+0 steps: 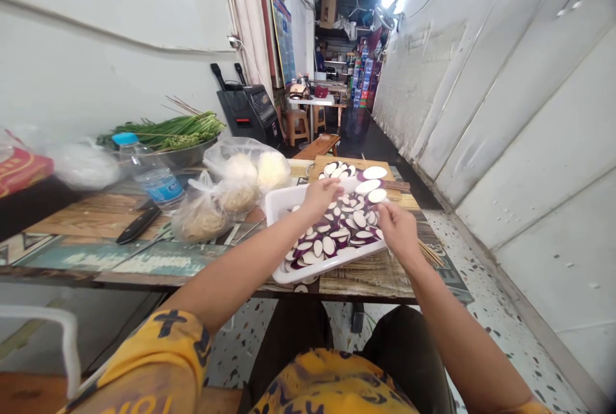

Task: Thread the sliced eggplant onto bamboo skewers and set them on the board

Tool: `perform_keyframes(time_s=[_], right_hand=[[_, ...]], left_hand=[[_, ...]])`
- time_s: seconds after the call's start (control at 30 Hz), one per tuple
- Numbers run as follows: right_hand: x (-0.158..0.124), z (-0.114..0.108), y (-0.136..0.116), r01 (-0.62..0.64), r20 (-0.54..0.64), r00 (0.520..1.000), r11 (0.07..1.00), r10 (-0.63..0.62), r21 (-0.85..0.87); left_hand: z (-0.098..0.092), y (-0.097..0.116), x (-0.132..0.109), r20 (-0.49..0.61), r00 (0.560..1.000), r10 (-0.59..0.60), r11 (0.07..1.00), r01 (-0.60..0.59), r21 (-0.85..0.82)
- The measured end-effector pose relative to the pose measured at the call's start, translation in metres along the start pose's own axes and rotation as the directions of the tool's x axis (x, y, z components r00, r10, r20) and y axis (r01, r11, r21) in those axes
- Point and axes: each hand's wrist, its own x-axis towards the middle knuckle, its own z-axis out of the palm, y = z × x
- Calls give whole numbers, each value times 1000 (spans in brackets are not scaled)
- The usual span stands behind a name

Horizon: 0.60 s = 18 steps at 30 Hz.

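Observation:
A white plastic tray (332, 267) on the table holds many oval slices of purple-skinned eggplant (328, 246). Over its right rim, my right hand (398, 228) is closed on the lower end of a skewer of eggplant slices (376, 196). The slices stand above the hand in a row, pale faces toward me; most of the stick is hidden. Above the tray's left part is my left hand (321, 199), its fingers bent and drawn together. Whatever it pinches, if anything, is too small to make out. Bamboo skewers (430, 253) lie beside the tray, under my right wrist.
Behind the tray, a wooden cutting board (385, 170) carries more eggplant slices. To the left are tied plastic bags of food (202, 218), a black-handled knife (138, 224), a water bottle (156, 176) and a metal basin of green stalks (187, 154). A wall runs along the right.

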Motion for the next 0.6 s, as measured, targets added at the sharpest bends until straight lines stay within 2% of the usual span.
perform_keyframes(time_s=[0.03, 0.1, 0.17, 0.27, 0.37, 0.47, 0.53, 0.6], right_hand=[[4, -1, 3, -18, -13, 1000, 1000, 18, 20], [9, -2, 9, -51, 17, 999, 997, 50, 65], [12, -1, 14, -78, 62, 995, 992, 72, 96], [13, 2, 17, -81, 95, 993, 993, 73, 85], [11, 4, 17, -59, 118, 991, 998, 55, 30], [10, 3, 16, -38, 138, 990, 999, 39, -9], [9, 3, 14, -29, 144, 989, 999, 32, -24], [8, 2, 13, -20, 144, 989, 999, 25, -34]], left_hand=[[-5, -4, 4, -20, 998, 53, 969, -47, 241], [-13, -13, 10, 64, 991, 119, 761, -132, 635], [-16, -22, 14, 149, 984, 102, 568, -181, 803], [-12, -31, 15, 254, 967, 21, 437, -237, 868], [-5, -33, 14, 343, 938, -44, 388, -300, 871], [-4, -29, 13, 388, 911, -141, 381, -312, 870], [-5, -24, 12, 403, 895, -192, 411, -299, 861], [-7, -18, 10, 386, 907, -166, 491, -264, 830]])
